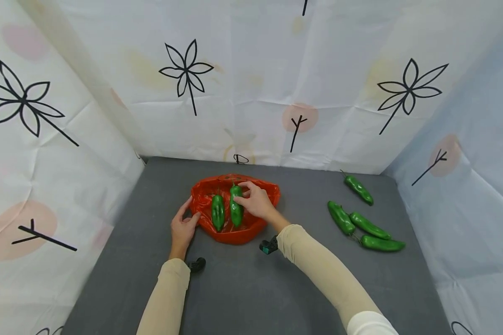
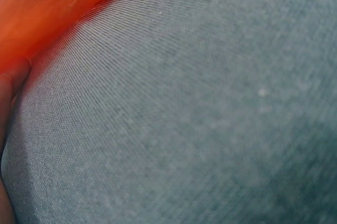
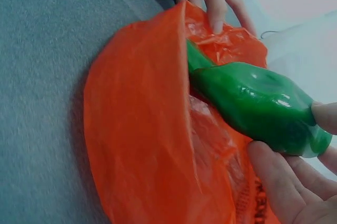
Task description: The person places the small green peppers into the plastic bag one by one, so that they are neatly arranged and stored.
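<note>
Toward the far side of the grey worktop (image 1: 243, 288), a little left of its middle, lies a red plastic bag (image 1: 234, 238) with its mouth spread wide. The left hand (image 1: 183, 229) is at the bag's left edge, partly closed, with its rim pinched between thumb and fingers. The right hand (image 1: 257, 202) reaches over the bag's right side; its thumb and fingers are closed round a green pepper (image 1: 236, 211), gripping it near the stem end. That pepper is within the bag's mouth, stem end pointing away from the person; whether its tip rests on the plastic, I cannot tell. Just to its left, a 2nd pepper (image 1: 218, 214) lies inside the bag, roughly parallel to it.

On the right part of the worktop are 4 more green peppers. A lone pepper (image 1: 358, 190) lies farthest back, while the other 3 form a close cluster (image 1: 370, 225) nearer the person.

Cream sleeves (image 1: 322, 270) cover both forearms, and a small black device (image 1: 197, 265) sits by the left wrist, with another (image 1: 269, 245) by the right. White cloth (image 1: 251, 70) printed with black flowers and twigs hangs behind and along both sides.
</note>
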{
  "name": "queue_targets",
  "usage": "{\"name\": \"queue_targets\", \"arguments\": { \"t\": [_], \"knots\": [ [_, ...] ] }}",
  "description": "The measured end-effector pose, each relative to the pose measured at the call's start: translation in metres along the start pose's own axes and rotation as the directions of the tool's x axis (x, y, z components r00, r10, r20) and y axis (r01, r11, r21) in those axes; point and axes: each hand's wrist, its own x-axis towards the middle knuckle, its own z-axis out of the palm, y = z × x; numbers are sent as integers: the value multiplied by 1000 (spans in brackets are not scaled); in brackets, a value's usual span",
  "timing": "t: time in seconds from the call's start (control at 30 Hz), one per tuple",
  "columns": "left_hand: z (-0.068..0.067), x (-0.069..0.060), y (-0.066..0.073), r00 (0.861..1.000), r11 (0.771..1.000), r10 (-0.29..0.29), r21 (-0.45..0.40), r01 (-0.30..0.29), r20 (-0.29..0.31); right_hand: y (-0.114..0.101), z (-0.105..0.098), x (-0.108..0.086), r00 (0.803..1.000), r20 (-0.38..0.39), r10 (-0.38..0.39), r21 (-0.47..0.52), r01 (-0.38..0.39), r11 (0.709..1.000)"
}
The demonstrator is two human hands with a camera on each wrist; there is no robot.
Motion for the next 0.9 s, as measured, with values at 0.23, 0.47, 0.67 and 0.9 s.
{"name": "queue_targets", "arguments": {
  "t": [0.23,0.47,0.67,0.9],
  "knots": [
    [-3,-5,22,999,999,-41,29,40,35,-1,16,3,995,70,70,49,-73,996],
    [0,0,-1,1000,999,-24,32,23,12,5,25,6,980,114,164,102,-176,979],
    [-2,-4,9,999,999,-44,20,43,15,7,31,10,979,90,183,83,-191,978],
    [-4,-13,36,999,998,-30,51,28,42,6,36,18,974,58,218,7,-218,976]
  ]
}}
